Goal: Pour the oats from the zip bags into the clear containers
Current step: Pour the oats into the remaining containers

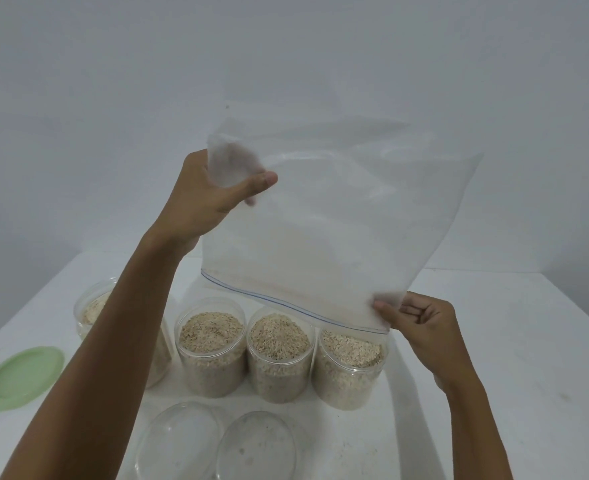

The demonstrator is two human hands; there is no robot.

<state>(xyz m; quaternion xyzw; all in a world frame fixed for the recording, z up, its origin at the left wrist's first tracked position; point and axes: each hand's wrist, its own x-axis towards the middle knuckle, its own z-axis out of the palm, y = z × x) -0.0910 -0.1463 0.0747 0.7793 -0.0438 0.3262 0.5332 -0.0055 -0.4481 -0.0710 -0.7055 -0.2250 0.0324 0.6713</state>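
Note:
A clear zip bag (pixel 327 216) hangs upside down above the table, its blue zip edge at the bottom, and it looks empty. My left hand (pixel 213 195) grips its upper left corner. My right hand (pixel 421 327) pinches the zip edge at the lower right. Just under the zip edge stands a clear container (pixel 350 368) full of oats. Two more full containers (pixel 211 348) (pixel 279 355) stand to its left in a row. A further container (pixel 92 306) with oats is partly hidden behind my left forearm.
A green lid (pixel 21 375) lies on the white table (pixel 528 341) at the left. Two clear lids (pixel 178 441) (pixel 255 445) lie near the front edge. A plain pale wall stands behind the table.

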